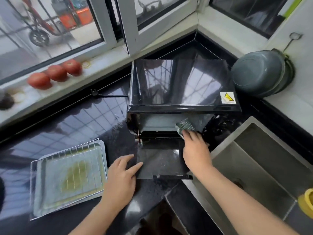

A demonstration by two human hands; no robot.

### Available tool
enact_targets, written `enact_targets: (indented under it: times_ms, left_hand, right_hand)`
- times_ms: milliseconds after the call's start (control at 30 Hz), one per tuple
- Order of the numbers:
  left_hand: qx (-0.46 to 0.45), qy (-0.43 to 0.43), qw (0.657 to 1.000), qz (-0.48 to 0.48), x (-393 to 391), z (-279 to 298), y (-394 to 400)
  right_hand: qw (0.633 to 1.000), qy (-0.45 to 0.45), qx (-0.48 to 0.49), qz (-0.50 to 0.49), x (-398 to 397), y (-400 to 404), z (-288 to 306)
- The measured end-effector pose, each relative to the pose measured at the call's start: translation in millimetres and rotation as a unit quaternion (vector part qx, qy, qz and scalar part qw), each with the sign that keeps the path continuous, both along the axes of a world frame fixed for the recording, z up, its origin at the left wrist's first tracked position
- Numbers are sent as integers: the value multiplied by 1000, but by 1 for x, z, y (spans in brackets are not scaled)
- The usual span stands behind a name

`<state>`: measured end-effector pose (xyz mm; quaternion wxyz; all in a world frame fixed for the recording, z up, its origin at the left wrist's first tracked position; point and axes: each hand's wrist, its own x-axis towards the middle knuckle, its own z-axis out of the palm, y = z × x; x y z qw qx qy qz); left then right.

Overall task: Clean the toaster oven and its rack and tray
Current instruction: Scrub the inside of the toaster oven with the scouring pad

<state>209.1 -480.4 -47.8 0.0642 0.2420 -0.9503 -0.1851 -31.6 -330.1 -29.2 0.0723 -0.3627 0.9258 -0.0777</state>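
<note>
Both forearms are bare, no sleeves, and the left hand (121, 173) and right hand (196, 150) are gloveless.

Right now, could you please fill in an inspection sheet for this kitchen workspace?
Surface: glossy black countertop, wet patches near the oven.
Job's things: black toaster oven, its door folded down open; wire rack lying on the tray, which shows a yellowish stain; scouring pad at the oven's mouth.
Clutter: three tomatoes on the windowsill; stacked grey bowls; a yellow object, partly out of view.
Grippers: left hand rests on the door's left edge; right hand holds the pad.
Cables: power cord lying unplugged on the counter.
Surroundings: windows; steel sink.
</note>
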Motion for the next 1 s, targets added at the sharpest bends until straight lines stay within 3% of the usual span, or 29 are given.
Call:
enact_targets:
  times_ms: [33,100,167,200,267,333,367,400,467,500,567,633,700,867,933,1000]
  left_hand:
    - [96,-2,994,57,4,4,13]
    - [264,21,949,170,-1,9,26]
    - [371,44,893,252,-10,15,29]
    - [398,56,873,277,-13,15,30]
    - [446,71,836,313,-17,17,31]
    - [498,80,793,342,-18,21,32]
    - [518,76,779,345,-17,22,31]
    - [533,69,774,336,-16,24,30]
    - [548,54,778,303,-13,23,26]
    - [548,48,784,287,-12,21,23]
    - [553,48,786,272,-11,19,21]
    - [569,63,775,270,-10,18,21]
    - [571,73,772,270,-9,15,20]
    - [565,69,779,261,-5,6,19]
    - [562,64,786,251,-5,6,18]
    - [558,65,791,242,-4,3,16]
  right_hand:
    - [1000,15,11,17,10,1,3]
    - [999,18,7,28,29,0,15]
    - [994,-63,-78,-33,38,-3,28]
    - [976,-142,-139,-87,40,-6,38]
    - [892,-331,-243,-186,37,-12,51]
    - [828,-439,-270,-220,37,-11,54]
    - [830,-446,-251,-223,38,-7,53]
    - [871,-392,-206,-213,39,0,50]
    - [969,-155,-118,-155,39,16,41]
    - [986,-80,-122,-79,39,19,35]
    - [984,-75,-102,126,43,14,24]
    - [955,-123,3,270,48,0,11]
    - [953,-125,91,261,40,-11,-1]
    - [985,-92,131,64,37,21,-2]
    - [983,-123,115,69,70,22,8]
    - [976,-143,75,145,92,-6,10]
